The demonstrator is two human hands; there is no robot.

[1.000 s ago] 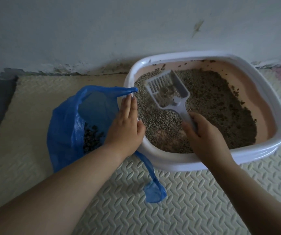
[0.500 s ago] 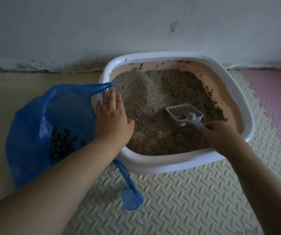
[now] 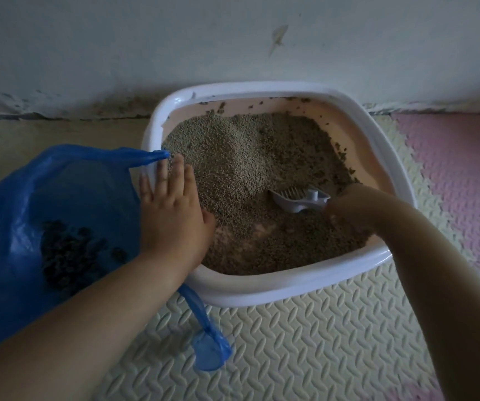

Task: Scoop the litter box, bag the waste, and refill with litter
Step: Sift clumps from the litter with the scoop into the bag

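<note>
Blue plastic bag (image 3: 30, 212) stands open at nine o'clock of the litter box (image 3: 262, 293), with dark waste clumps (image 3: 70, 256) lying in its bottom; one bag handle (image 3: 209, 351) trails onto the cream foam mat (image 3: 290, 357) at about seven o'clock of the box. Next comes the left hand (image 3: 172, 218), laid flat where the bag's edge meets the box's left rim; its fingers (image 3: 160, 180) are straight and slightly spread, pointing to twelve o'clock, the tips just over the grey litter (image 3: 233, 157). That litter is heaped toward eleven o'clock inside the white-rimmed, pink-lined box, and thins at about seven o'clock, where the pink floor shows through. Just right of the box's middle lies the white slotted scoop (image 3: 296, 199), tipped on its side with its head down in the litter; the right hand (image 3: 357, 206), reaching in from four o'clock, is curled round the scoop's handle. Further right, at three o'clock, lies a pink mat (image 3: 458, 183); a pale wall (image 3: 204, 39) rises behind at twelve.
</note>
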